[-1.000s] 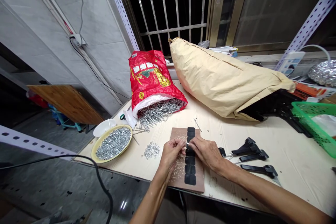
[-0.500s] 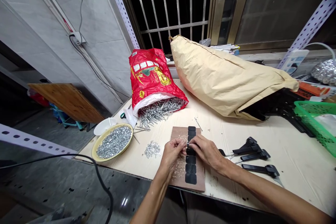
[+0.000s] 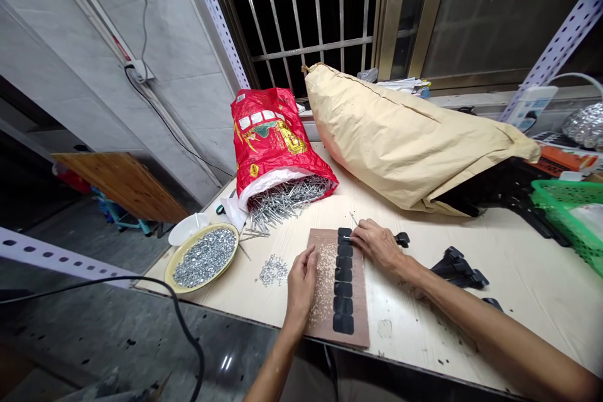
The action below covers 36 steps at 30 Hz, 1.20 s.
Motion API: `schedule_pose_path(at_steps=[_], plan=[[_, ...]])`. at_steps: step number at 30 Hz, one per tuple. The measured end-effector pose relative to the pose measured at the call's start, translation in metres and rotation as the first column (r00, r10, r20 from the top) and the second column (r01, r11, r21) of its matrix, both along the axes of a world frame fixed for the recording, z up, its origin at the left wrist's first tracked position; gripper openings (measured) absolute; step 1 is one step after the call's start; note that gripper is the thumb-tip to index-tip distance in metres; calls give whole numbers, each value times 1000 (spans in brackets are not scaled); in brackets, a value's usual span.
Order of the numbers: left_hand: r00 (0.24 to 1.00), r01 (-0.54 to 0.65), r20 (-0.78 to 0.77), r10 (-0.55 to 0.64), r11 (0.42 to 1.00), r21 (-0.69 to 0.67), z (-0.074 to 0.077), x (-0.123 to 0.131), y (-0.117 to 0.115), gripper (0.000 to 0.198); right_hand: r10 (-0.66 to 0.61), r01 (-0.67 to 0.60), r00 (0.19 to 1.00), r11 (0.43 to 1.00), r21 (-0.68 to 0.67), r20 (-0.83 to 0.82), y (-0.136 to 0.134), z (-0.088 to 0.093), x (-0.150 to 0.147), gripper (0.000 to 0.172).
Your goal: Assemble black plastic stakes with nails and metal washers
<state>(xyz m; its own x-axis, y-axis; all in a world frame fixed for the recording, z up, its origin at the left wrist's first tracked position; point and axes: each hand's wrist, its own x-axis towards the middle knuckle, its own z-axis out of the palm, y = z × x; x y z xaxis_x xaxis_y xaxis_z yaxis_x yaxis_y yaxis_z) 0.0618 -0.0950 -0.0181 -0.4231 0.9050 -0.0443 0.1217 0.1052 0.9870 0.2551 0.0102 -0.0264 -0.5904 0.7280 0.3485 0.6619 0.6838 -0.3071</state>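
My right hand (image 3: 377, 244) is closed around a slim piece with a black end (image 3: 402, 239); a short metal tip shows at my fingertips, over the far end of a row of black rounded pads (image 3: 343, 289). The pads lie in a column on a brown board (image 3: 355, 336) strewn with pale specks. At the board's left edge, my left hand (image 3: 302, 279) has thumb and fingers drawn together; whatever they hold, if anything, is hidden. Left of that hand lies a small heap of shiny metal bits (image 3: 273, 270).
A yellow bowl (image 3: 169, 276) of small metal parts stands at left. Behind, a red bag (image 3: 268, 138) spills nails (image 3: 277, 204). A big tan paper sack (image 3: 400, 138) holds black parts. Several black-handled pieces (image 3: 456, 267) lie right, partly behind my forearm; a green basket (image 3: 560, 188) stands beyond.
My hands have parted. The right one has moved away to the far end of the pad row, carrying the black-ended piece. The left has drawn back slightly to the left.
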Motion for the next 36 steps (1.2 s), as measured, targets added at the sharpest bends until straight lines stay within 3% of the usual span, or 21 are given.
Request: schedule_pose_path(at_steps=[3, 5, 7, 12, 16, 18, 20, 24, 26, 29, 33, 36], plan=[[986, 3, -168, 4, 999, 41, -5, -1, -2, 34, 152, -153, 988, 987, 57, 32, -12, -2, 1, 21], [985, 11, -174, -5, 999, 33, -8, 0, -1, 34, 354, -360, 932, 930, 77, 82, -25, -2, 3, 21], [984, 17, -177, -12, 1000, 23, -10, 1, 0, 36, 469, -477, 876, 876, 64, 113, -31, -1, 4, 22], [982, -15, -188, 13, 1000, -8, -8, 1, -1, 38, 218, -219, 975, 976, -8, -30, -16, 0, 2, 22], [986, -14, -167, 12, 1000, -10, -8, 1, -1, 37, 463, -463, 886, 886, -7, 13, -15, -3, 1, 25], [986, -19, -165, 17, 1000, -8, -8, 1, 0, 36, 408, -409, 912, 912, -41, -42, -12, 0, 4, 22], [985, -27, -171, 24, 1000, -15, -8, 1, 0, 36, 253, -262, 961, 961, -86, -109, -6, 2, 8, 21], [988, -17, -156, 13, 1000, -20, -7, 1, -1, 35, 437, -440, 898, 886, -149, -54, -2, 2, 13, 24], [989, -24, -147, 23, 1000, -7, -6, 2, -1, 33, 415, -419, 908, 891, -176, -64, 2, 2, 14, 25], [988, -32, -150, 33, 999, 4, -6, 2, -1, 33, 278, -296, 954, 935, -197, -114, 12, 2, 16, 24], [987, -15, -161, 15, 1000, 2, -7, 1, 0, 32, 414, -418, 908, 893, -166, -62, 19, -2, 16, 19], [989, -27, -146, 27, 1000, 4, -8, 1, 0, 32, 432, -434, 901, 890, -139, -44, 9, -6, 14, 19]])
